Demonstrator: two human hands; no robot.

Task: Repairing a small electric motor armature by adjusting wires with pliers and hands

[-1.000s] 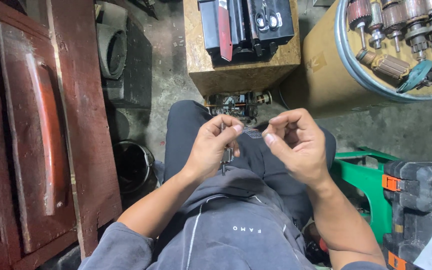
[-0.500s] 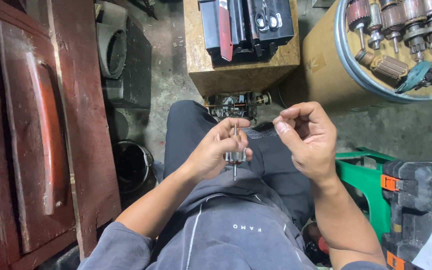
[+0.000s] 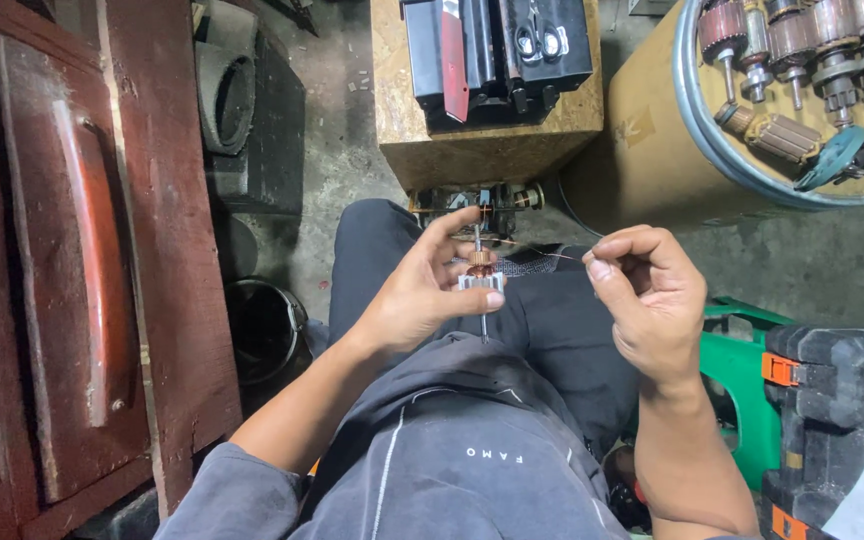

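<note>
My left hand (image 3: 422, 290) holds a small motor armature (image 3: 480, 277) upright above my lap, its steel shaft pointing up and down between thumb and fingers. A thin copper wire (image 3: 542, 251) runs from the armature's top to the right. My right hand (image 3: 647, 290) pinches the far end of that wire between thumb and forefinger, a hand's width to the right of the armature. I sit with grey trousers and a grey top below both hands.
A wooden block (image 3: 487, 150) carrying black tool cases (image 3: 497, 50) stands ahead. A round tub (image 3: 692, 120) at the upper right holds several larger armatures (image 3: 782, 135). A red-brown wooden door (image 3: 82, 260) lies left, a green and black tool case (image 3: 812, 400) right, a dark bucket (image 3: 262, 325) by my leg.
My left hand has turned the armature upright and lifted it slightly. My right hand has moved right, drawing the copper wire out taut from the armature.
</note>
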